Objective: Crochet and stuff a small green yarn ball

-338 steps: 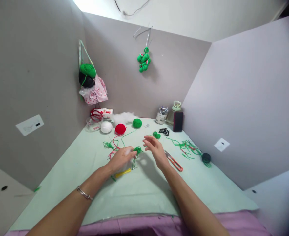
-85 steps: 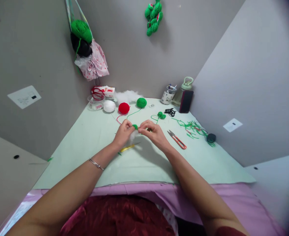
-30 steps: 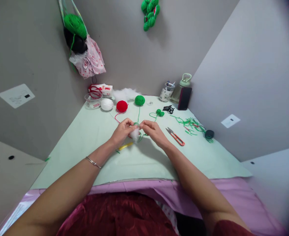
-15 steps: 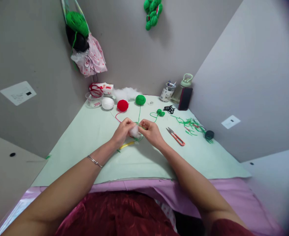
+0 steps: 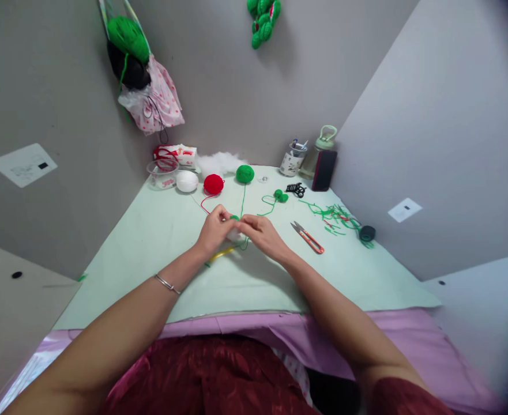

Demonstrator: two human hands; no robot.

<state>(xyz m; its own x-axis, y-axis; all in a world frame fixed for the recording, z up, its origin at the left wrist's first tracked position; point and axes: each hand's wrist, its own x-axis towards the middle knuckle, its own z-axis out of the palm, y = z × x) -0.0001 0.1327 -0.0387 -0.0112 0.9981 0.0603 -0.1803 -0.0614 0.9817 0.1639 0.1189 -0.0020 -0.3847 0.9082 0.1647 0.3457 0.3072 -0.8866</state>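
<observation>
Grip: left hand pinches a small, soft green yarn piece between thumb and fingers; right hand has its fingertips bunched together, pinching at the right edge.
Green piece: held above the middle of the pale green cloth-covered tabletop; only a sliver shows, its shape hidden by the fingers.
White fluff: a soft, fibrous white tuft just below the piece, partly covered by the hands.
Under the hands: a slim yellow-handled tool, its far end unclear among loose green strands.
Behind: round balls of green yarn, red yarn and white yarn; the green ball's strand runs down to the hands.
Right side: orange-handled metal snips, tangled green yarn scraps and a black roll.
In the way: the fingers, covering most of the piece.
</observation>
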